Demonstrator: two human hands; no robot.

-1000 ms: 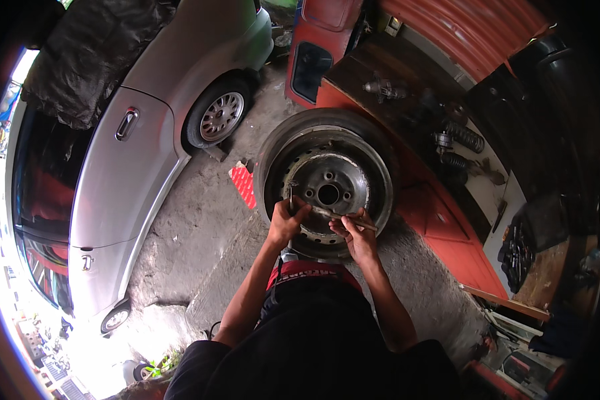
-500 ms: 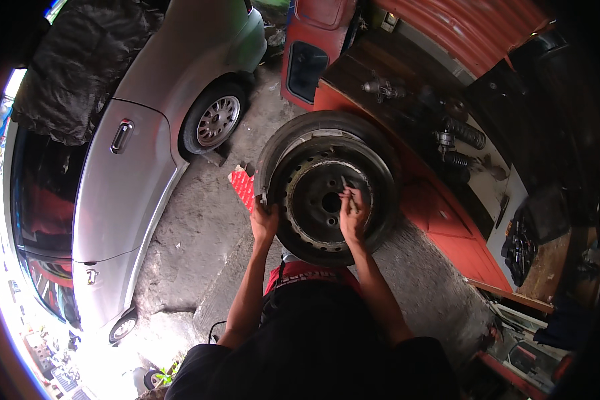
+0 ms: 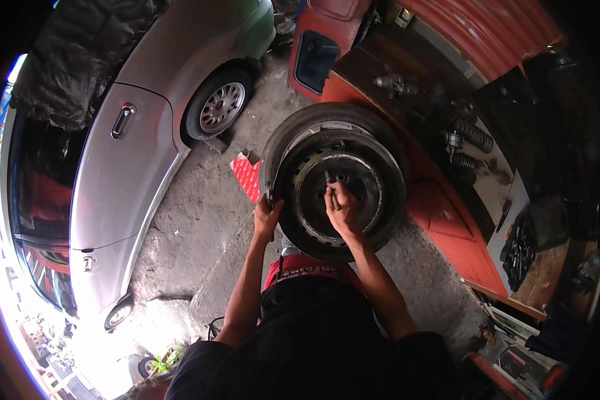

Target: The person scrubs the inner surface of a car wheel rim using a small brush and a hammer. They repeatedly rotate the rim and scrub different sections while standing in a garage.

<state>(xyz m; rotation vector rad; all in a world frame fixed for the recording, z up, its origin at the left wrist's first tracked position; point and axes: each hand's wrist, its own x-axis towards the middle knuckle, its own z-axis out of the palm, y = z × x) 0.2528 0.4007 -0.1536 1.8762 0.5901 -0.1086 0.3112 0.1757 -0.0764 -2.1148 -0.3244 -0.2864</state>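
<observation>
Wide fisheye view from the person's head, facing steeply down.
The camera is the left one of two worn side by side, so it looks from above, over the black shirt, which is nearest to the lens and fills the lower middle. The forearms come in from below and lead to the wheel, which lies just right of the centre, within reach of the arms. Farther off, the car takes the left side and the counter the upper right; their straight edges bend toward the dark border of the view.
</observation>
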